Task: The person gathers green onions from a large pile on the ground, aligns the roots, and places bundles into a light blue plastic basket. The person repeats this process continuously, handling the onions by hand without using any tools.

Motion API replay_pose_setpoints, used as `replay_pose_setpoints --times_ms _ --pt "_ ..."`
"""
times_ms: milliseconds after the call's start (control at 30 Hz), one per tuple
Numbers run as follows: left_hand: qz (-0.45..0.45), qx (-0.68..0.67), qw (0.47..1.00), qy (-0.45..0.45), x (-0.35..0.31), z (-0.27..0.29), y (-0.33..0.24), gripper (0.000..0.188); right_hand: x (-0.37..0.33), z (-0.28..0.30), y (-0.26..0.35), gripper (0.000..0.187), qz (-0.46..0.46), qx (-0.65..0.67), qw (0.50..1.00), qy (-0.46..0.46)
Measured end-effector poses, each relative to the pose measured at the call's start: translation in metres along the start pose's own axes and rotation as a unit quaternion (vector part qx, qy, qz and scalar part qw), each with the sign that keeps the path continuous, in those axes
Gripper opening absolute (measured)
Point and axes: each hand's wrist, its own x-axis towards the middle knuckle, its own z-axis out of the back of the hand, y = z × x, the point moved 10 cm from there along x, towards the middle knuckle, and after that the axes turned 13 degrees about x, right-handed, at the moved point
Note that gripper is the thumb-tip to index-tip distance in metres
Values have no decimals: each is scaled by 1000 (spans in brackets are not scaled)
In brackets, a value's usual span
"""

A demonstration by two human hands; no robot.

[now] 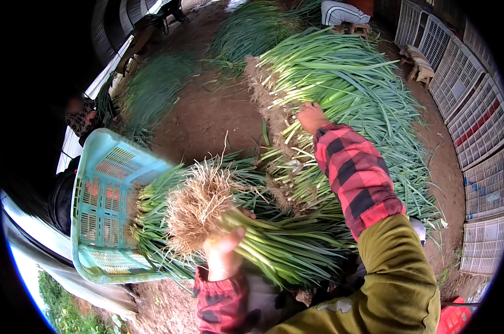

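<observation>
My left hand [224, 253] is closed around a thick bunch of green onions [285, 247]. The bunch's tangled, pale brown roots [199, 206] point up and to the left, and its green leaves trail to the right. Ahead on the right, my right hand [312, 117] reaches over a large heap of green onions [346, 83], its fingers curled on the white stems near the root ends. Roots in that heap face left. A turquoise plastic crate [88, 222] lies tipped on its side at the left, with more green onions inside.
More green onions [257, 28] lie on the dirt floor [191, 119] at the back and left. Pale plastic crates [452, 67] line the right side. One person [82, 114] is at the far left, another [344, 12] at the back. A red crate [454, 318] stands lower right.
</observation>
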Motion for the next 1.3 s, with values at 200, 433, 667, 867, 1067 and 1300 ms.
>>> replay_pose_setpoints --times_ms 200,433,667,867,1067,1300 --pt "14 -7 1000 15 1 -5 0 52 -39 35 2 21 155 64 981 -96" --pt "-23 -13 999 32 -11 -7 -8 48 -103 92 57 21 218 134 958 -132" --pt "-75 -48 996 8 -21 6 -24 44 -239 223 204 46 240 274 875 -319" --pt "-96 -131 986 29 -31 5 -24 45 -271 178 269 56 216 371 886 -173" --pt "-93 -133 985 61 -45 3 -30 39 -282 196 285 42 223 236 923 -207" --pt "-85 -115 989 41 -46 -10 -19 48 -272 144 282 130 231 576 783 27"
